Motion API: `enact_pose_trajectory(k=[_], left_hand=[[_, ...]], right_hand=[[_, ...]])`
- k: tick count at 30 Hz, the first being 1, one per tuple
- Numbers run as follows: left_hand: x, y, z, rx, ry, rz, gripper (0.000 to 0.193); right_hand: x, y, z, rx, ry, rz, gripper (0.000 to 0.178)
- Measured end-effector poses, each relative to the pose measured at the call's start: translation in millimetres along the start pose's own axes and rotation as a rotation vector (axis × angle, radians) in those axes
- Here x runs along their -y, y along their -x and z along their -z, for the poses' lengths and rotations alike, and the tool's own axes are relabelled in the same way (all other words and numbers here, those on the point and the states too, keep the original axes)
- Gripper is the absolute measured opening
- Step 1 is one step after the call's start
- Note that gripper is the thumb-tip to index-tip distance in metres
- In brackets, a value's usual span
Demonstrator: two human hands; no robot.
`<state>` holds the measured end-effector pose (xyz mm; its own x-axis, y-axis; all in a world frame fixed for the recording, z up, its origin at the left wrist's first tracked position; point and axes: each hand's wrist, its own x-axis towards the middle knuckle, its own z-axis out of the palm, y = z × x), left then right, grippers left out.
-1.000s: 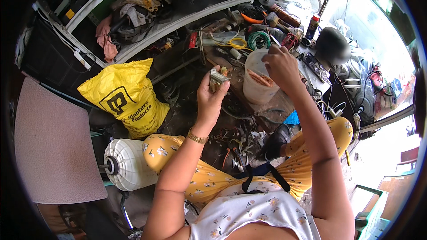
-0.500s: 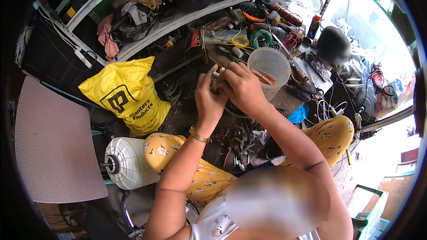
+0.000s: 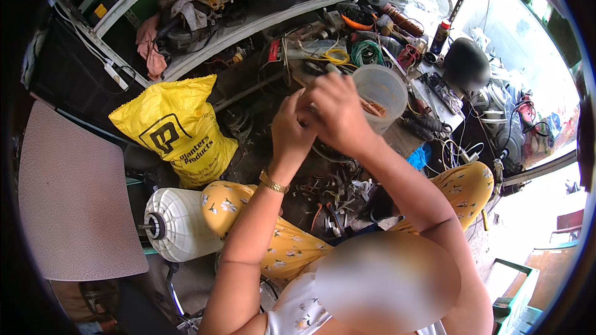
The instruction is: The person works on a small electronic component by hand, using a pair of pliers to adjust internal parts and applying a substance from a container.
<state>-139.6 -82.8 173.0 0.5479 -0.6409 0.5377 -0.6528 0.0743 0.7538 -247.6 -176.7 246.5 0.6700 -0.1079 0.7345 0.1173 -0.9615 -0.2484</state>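
Both hands meet in front of me, just left of a translucent plastic bucket [image 3: 379, 77] that has copper-coloured pieces inside. My left hand [image 3: 290, 129] is closed, its fingers curled up against the other hand. Over it, my right hand [image 3: 337, 108] is bent and closed, slightly smeared by motion. Whatever lies between the fingers is hidden. Below the hands, cut scraps [image 3: 360, 191] and an orange-handled tool [image 3: 317, 216] lie on the floor between my legs.
A yellow sack [image 3: 186, 136] stands at the left, with a white ribbed drum [image 3: 186, 226] nearer me. Behind is a metal shelf [image 3: 261, 23]. Coiled yellow wire [image 3: 335, 56], green wire [image 3: 367, 53] and a spray can [image 3: 440, 37] sit beyond the bucket.
My right hand has turned and shifted slightly over the left. A small pale piece that showed between the fingers is now hidden.
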Motion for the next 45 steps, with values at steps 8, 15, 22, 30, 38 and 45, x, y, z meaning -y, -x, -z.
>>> enact_pose_trajectory(k=[8,15,22,30,38,45], left_hand=[[-19,8,3,0.201,1.174,0.464,0.063],[-28,9,3,0.210,1.315,0.591,0.059],[-28,9,-2,0.169,1.163,0.597,0.056],[-32,8,-5,0.146,0.994,0.477,0.053],[-38,7,-8,0.076,0.802,0.322,0.059],[-28,8,-13,-0.022,0.554,0.117,0.057]], right_hand=[[-25,24,20,-0.092,-0.513,-0.445,0.015],[-10,25,21,-0.115,-0.260,-0.167,0.024],[-12,28,4,-0.147,0.109,-0.121,0.018],[-24,34,-6,-0.156,-0.120,-0.296,0.016],[-17,47,-24,-0.328,-1.121,-0.771,0.008],[-10,56,-33,-0.403,-1.289,-0.959,0.011]])
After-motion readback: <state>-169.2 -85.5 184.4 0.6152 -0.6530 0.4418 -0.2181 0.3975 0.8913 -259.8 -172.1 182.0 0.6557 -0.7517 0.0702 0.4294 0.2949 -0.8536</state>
